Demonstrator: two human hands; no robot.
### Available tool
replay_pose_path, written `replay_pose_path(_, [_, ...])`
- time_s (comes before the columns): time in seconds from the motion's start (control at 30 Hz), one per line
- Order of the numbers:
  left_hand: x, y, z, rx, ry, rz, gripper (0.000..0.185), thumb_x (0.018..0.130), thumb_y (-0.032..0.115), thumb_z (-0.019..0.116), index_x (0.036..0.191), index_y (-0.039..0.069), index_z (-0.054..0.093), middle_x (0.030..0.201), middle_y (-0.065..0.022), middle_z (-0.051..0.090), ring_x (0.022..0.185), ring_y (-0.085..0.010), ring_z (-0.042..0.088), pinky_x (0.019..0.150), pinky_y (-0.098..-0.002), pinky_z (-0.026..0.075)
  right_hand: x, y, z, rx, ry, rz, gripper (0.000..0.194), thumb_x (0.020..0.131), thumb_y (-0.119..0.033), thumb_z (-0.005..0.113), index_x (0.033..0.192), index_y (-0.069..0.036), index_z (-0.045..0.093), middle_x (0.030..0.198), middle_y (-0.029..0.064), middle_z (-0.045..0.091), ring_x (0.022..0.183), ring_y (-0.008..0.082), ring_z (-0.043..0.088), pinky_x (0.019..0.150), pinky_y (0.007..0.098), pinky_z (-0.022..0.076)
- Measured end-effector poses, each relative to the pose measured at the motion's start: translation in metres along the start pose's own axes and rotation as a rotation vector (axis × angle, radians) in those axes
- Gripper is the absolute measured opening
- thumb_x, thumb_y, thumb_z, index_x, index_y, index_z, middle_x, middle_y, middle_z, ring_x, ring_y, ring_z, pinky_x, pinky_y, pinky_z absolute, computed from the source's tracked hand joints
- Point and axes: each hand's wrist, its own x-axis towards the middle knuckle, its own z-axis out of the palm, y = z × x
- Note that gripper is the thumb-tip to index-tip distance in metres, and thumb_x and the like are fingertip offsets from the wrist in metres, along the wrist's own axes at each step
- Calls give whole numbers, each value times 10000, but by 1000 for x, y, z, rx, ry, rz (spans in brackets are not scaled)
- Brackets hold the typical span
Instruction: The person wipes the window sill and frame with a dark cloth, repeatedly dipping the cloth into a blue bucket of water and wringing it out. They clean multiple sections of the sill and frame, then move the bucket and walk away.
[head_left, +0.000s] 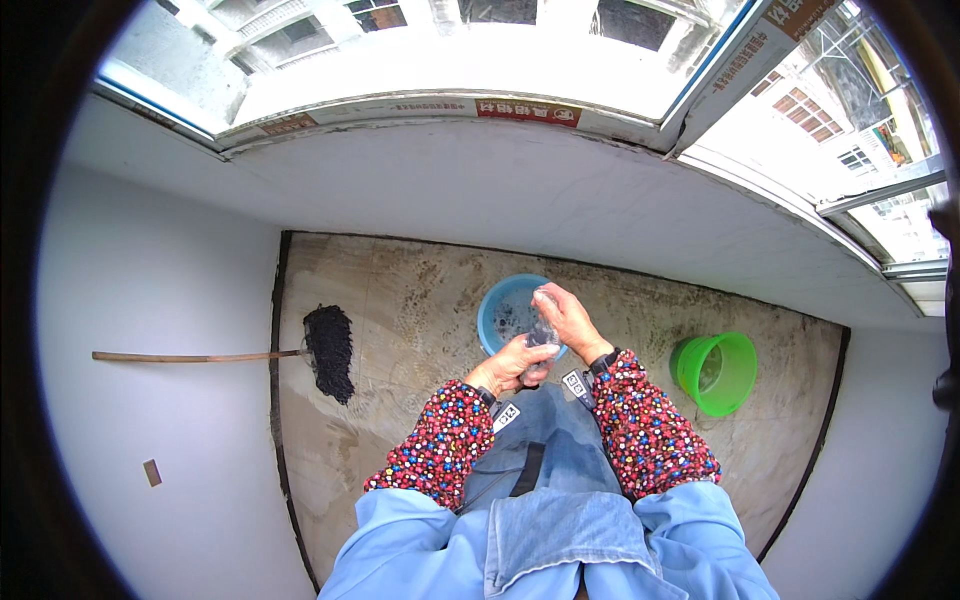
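Before me on the floor stands a light-blue plastic basin (487, 307) holding cloudy water with dark specks or suds. Over its right side my left hand (516, 358) and my right hand (564, 319) both grip a wet, greyish, partly see-through thing (541, 335); it may be a cloth or a plastic bag, which I cannot tell. My left hand holds its lower end, and my right hand its upper end. Floral sleeve covers are on both forearms, and a band with a printed tag hangs at each wrist.
A mop with a dark head (328, 354) leans at the left, its wooden handle (195, 357) against the white wall. A bright green bucket (739, 375) stands or leans at the right. Ahead, a low white wall (420, 176) rises to the window frame (420, 107). The concrete floor (405, 300) is stained.
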Motion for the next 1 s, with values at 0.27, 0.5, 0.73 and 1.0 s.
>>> replay_pose_path(0.27, [30,-24,4,1117,493,400,320,920,196,752,1128,-2,612,853,-276,748,768,-415,765,680,-518,575,1,17,13,-374,91,-21,259,1115,-210,542,1094,-2,694,1027,268,761,1047,478,732,865,545,576])
replay_pose_path(0.5, [13,-21,15,1148,675,661,431,1005,296,748,1272,19,553,969,-245,774,694,-413,755,645,-539,592,-4,8,3,65,108,91,454,1110,-407,660,1379,-43,638,1305,191,728,1173,345,725,1025,438,557])
replay_pose_path(0.73, [-32,26,6,-130,-73,158,462,1179,444,503,1268,4,610,933,-102,717,570,-131,610,442,-254,459,-64,-60,-61,-621,-164,-593,858,812,17,701,1620,-171,484,1719,185,394,1540,458,422,1256,527,431])
replay_pose_path(1.0, [-41,28,43,-250,-429,-90,506,1132,497,536,1223,5,607,783,-50,555,520,-117,483,404,-230,372,-63,-88,-42,-929,-70,-937,302,868,-177,724,1167,-164,687,1263,61,658,1082,253,678,805,381,641])
